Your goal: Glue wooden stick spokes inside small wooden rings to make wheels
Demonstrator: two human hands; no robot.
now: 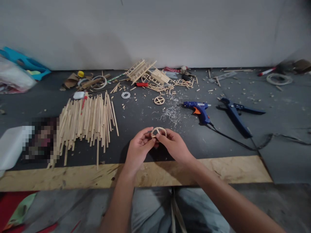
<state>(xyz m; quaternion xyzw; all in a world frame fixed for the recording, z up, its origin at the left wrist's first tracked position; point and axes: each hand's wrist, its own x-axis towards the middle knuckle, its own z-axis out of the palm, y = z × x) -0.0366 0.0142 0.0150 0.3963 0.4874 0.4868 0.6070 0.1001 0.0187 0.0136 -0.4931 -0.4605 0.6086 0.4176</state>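
Grey wall (155, 32) backs a dark workbench (142, 113). Loose wooden sticks (88, 123) lie at left; near centre, fingers of the left hand (138, 145) and right hand (176, 145) pinch a small wooden ring (160, 128); then a blue glue gun (197, 106) and, farther right, a blue-handled cutter (236, 118).

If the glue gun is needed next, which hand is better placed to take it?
Probably the right hand: the glue gun is nearer to it than to the left hand; both hold the wooden ring.
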